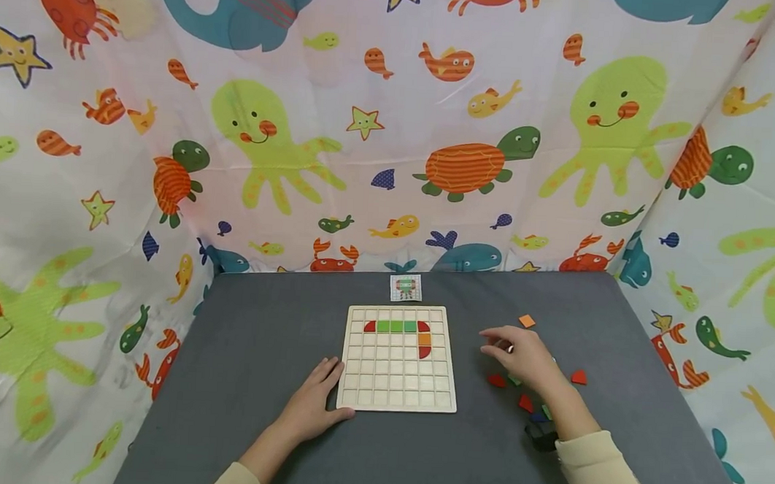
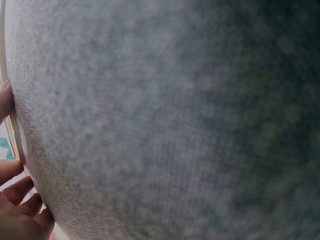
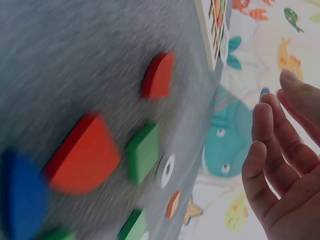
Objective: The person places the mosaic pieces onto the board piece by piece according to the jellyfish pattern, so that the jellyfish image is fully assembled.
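Observation:
A pale wooden grid board (image 1: 396,381) lies flat on the grey table. Along its upper rows sit green squares (image 1: 397,326), red quarter-round pieces (image 1: 425,352) and an orange square (image 1: 425,340). My left hand (image 1: 309,406) rests at the board's lower left corner, thumb along the bottom edge and fingers by the left side. Right of the board, my right hand (image 1: 522,357) hovers over loose pieces, fingers loosely bent. In the right wrist view that hand (image 3: 285,165) shows nothing held. Below it are red pieces (image 3: 87,155), a green square (image 3: 143,152) and a white ring-marked disc (image 3: 166,170).
A small printed picture card (image 1: 405,287) lies just beyond the board. More loose pieces are scattered at right, among them an orange square (image 1: 526,321), a red piece (image 1: 579,377) and a blue piece (image 3: 25,195). A sea-animal patterned curtain (image 1: 388,220) hangs behind the table (image 1: 278,317).

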Demonstrator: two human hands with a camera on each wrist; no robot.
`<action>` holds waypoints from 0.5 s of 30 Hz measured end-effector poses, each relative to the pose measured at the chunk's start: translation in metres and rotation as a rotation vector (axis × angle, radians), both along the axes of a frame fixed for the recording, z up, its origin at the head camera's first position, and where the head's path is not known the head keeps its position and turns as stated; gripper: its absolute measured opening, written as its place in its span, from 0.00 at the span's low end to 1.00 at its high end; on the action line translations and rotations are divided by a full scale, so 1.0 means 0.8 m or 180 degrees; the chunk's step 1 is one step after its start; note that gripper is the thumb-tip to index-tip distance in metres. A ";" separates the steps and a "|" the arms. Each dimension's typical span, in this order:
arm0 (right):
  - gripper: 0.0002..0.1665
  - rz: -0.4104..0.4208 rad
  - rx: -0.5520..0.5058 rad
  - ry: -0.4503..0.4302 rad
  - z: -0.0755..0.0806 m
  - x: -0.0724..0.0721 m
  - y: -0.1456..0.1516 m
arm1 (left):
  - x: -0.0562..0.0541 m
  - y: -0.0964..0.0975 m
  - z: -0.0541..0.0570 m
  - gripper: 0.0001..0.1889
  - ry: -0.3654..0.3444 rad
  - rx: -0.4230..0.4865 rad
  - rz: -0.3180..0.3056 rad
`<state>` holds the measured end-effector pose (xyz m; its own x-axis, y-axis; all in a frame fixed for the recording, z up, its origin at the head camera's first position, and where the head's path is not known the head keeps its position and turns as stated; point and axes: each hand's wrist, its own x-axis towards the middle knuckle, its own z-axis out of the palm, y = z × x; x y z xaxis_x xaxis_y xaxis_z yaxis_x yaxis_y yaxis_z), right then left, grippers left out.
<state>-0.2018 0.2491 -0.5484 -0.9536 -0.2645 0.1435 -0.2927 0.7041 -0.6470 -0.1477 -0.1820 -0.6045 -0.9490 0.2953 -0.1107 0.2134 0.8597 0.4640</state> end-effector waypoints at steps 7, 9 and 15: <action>0.16 -0.0162 0.0073 0.0180 -0.010 0.021 0.035 | 0.000 -0.001 -0.001 0.52 -0.0043 -0.0028 -0.0002; 0.16 -0.0216 0.0060 0.0139 -0.012 0.027 0.044 | 0.000 0.000 -0.001 0.51 -0.0031 -0.0030 -0.0003; 0.17 -0.0451 0.0178 -0.0016 -0.017 0.042 0.067 | 0.000 0.001 0.000 0.51 -0.0050 -0.0040 0.0005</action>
